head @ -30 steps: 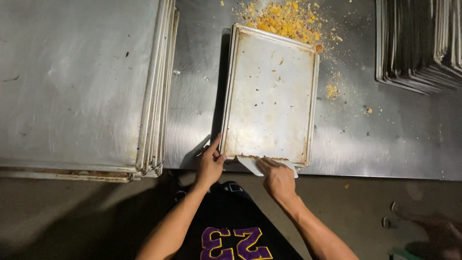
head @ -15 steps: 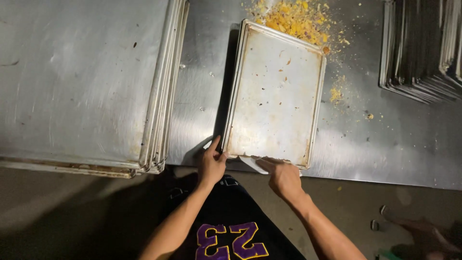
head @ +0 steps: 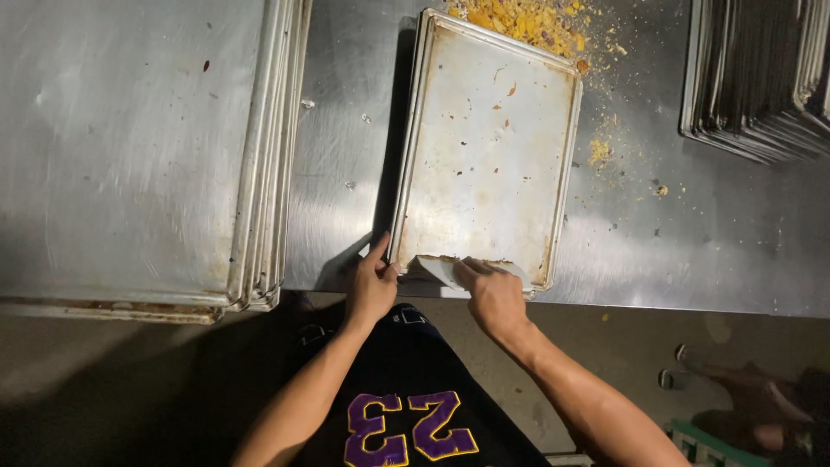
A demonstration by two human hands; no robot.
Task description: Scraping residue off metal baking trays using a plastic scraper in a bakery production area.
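Stacked metal trays (head: 156,156) lie left, another tray stack (head: 761,78) right, yellow crumbs (head: 527,22) scattered on the steel table (head: 692,242).

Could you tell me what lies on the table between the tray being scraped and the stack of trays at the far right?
In the head view, yellow crumbs lie scattered on the bare metal table between the tray and the right stack.

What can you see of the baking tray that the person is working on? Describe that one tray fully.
The baking tray is a rectangular sheet of dull, stained metal with a raised rolled rim, lying flat on the steel table, slightly askew. A few crumbs and dark specks dot its surface; yellow crumbs pile at its far edge. The left hand grips its near left corner, and the right hand presses a flat pale scraper onto its near edge.
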